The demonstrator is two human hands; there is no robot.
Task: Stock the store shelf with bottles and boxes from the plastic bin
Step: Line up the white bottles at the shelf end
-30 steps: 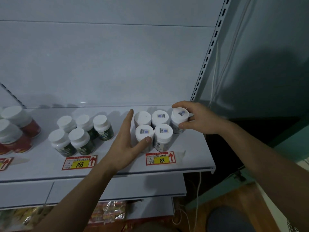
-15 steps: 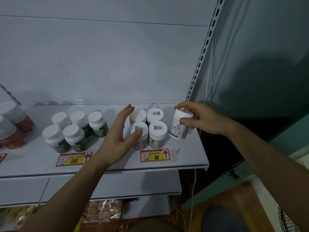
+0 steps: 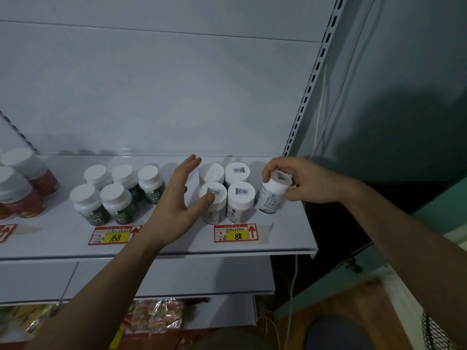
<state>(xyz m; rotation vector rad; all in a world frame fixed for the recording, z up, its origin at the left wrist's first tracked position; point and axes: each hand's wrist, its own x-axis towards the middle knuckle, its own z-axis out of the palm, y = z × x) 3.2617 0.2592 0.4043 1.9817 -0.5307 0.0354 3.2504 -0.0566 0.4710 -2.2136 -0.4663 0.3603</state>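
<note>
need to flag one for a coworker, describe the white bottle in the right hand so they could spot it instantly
Go to the right end of the white shelf, above the price tag marked 88. Beside the four upright white bottles stands the white bottle, the only one tilted, gripped by the right hand.

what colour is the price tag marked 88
Red border with a yellow patch behind the number, on the price tag, seen in the head view.

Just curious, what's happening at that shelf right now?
Right hand grips tilted white bottle. Left hand open, thumb on front bottle. Nothing blocking.
</note>
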